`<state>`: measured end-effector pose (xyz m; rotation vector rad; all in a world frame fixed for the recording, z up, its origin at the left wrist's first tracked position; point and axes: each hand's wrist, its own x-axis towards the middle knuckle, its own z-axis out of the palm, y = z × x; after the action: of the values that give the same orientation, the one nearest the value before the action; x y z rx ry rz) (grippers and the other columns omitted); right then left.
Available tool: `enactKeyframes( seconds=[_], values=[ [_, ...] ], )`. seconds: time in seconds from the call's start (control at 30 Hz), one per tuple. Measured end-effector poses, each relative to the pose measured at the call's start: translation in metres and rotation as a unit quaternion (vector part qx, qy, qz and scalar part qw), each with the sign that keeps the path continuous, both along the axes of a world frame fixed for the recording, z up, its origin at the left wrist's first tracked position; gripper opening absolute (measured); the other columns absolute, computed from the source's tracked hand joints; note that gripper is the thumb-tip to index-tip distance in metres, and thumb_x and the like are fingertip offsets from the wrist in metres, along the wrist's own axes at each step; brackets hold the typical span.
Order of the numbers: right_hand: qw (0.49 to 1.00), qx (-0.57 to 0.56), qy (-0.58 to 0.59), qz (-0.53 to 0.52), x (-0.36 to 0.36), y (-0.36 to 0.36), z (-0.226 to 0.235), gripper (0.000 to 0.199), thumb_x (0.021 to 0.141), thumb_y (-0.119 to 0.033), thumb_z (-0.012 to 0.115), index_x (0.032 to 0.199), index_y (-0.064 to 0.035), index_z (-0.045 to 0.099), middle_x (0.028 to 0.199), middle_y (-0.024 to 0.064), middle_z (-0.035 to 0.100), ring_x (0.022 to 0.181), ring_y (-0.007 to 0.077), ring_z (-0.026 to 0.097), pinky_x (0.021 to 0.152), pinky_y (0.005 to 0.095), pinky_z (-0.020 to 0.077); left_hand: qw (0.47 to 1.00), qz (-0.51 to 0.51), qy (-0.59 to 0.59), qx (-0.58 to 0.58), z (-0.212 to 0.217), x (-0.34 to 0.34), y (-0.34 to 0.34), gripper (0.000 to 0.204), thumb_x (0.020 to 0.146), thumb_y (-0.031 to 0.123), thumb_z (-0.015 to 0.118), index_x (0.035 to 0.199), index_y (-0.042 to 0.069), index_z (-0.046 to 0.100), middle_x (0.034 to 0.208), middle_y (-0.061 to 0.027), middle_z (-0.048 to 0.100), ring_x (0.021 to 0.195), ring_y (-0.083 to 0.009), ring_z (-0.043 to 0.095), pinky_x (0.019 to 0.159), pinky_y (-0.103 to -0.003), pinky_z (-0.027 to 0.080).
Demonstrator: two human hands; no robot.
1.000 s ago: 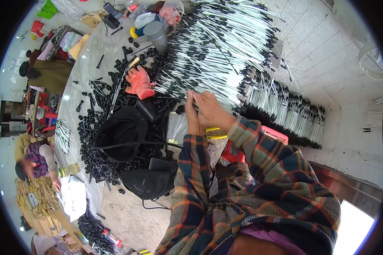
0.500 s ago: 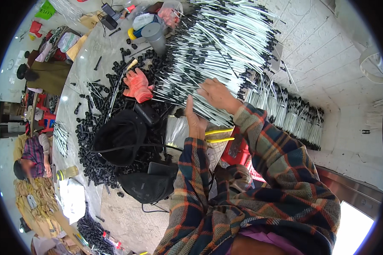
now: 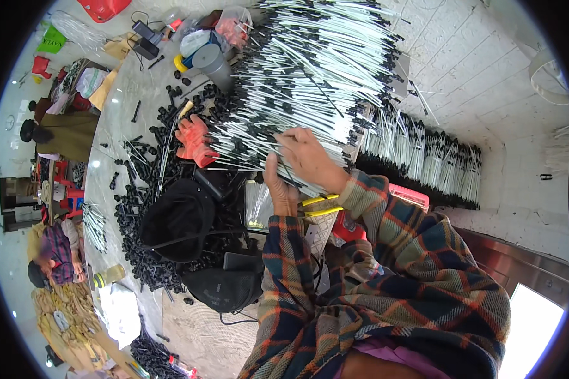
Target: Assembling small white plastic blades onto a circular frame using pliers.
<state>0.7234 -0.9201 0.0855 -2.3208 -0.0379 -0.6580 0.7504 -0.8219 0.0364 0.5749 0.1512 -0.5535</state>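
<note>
A deep pile of thin white rods with black ends [image 3: 322,69] spreads away from me on the table. At its near edge, my left hand [image 3: 279,189] cups the rods, thumb upright and fingers hidden beneath them. My right hand [image 3: 313,159] lies over the same rods from the right, its bent fingers closed on them close to the left thumb. A pair of yellow handles [image 3: 322,205] sits just below my hands. An orange-red glove [image 3: 196,140] lies left of the rods, touching their ends.
Black plastic parts [image 3: 133,234] cover the left of the table, with a black hat [image 3: 177,221] and a black cap [image 3: 224,287] among them. Behind stands a grey cup [image 3: 213,66]. Bundled rods [image 3: 423,158] line the right wall. Other people [image 3: 60,252] are at far left.
Both hands have shifted slightly left and down in the picture, still at the rods' near edge. The whole view has moved a little.
</note>
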Motion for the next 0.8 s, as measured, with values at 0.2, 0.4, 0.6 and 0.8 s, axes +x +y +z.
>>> enactKeyframes(
  seconds=[0.2, 0.4, 0.6, 0.8],
  values=[
    [0.998, 0.058, -0.009, 0.037, 0.0, -0.008, 0.0, 0.026, 0.08, -0.005, 0.054, 0.106, -0.0028, 0.059, 0.098, 0.0124, 0.057, 0.089, 0.0289, 0.051, 0.079, 0.0348, 0.0427, 0.994, 0.057, -0.069, 0.07, 0.0, 0.001, -0.005, 0.05, 0.081, 0.017, 0.06, 0.124, 0.004, 0.04, 0.114, -0.0066, 0.05, 0.103, -0.017, 0.051, 0.089, -0.033, 0.042],
    [0.984, 0.132, 0.041, 0.114, -0.003, -0.019, -0.001, 0.032, 0.081, -0.002, 0.047, 0.113, -0.0023, 0.052, 0.103, 0.0148, 0.057, 0.096, 0.0301, 0.055, 0.084, 0.0352, 0.0443, 0.994, 0.07, 0.005, 0.079, 0.016, 0.002, -0.008, 0.046, 0.079, 0.015, 0.061, 0.118, 0.0, 0.044, 0.107, -0.0086, 0.054, 0.096, -0.0178, 0.054, 0.083, -0.032, 0.046],
    [0.97, 0.2, 0.07, 0.117, 0.03, -0.062, 0.008, 0.017, 0.084, -0.003, 0.053, 0.1, -0.004, 0.057, 0.095, 0.0054, 0.058, 0.089, 0.0119, 0.058, 0.072, 0.0266, 0.0477, 0.993, 0.098, 0.001, 0.06, 0.016, 0.002, 0.002, 0.046, 0.079, 0.014, 0.059, 0.119, -0.001, 0.043, 0.109, -0.0113, 0.054, 0.095, -0.0207, 0.055, 0.083, -0.035, 0.048],
    [0.975, -0.073, 0.14, 0.156, 0.051, -0.087, -0.008, 0.016, 0.077, -0.008, 0.057, 0.091, -0.0072, 0.061, 0.102, 0.0096, 0.054, 0.099, 0.0294, 0.05, 0.084, 0.0367, 0.0415, 0.986, 0.104, -0.044, 0.123, 0.02, -0.011, 0.006, 0.049, 0.08, 0.03, 0.059, 0.118, 0.001, 0.047, 0.113, -0.0091, 0.054, 0.102, -0.0209, 0.053, 0.089, -0.037, 0.043]
  ],
)
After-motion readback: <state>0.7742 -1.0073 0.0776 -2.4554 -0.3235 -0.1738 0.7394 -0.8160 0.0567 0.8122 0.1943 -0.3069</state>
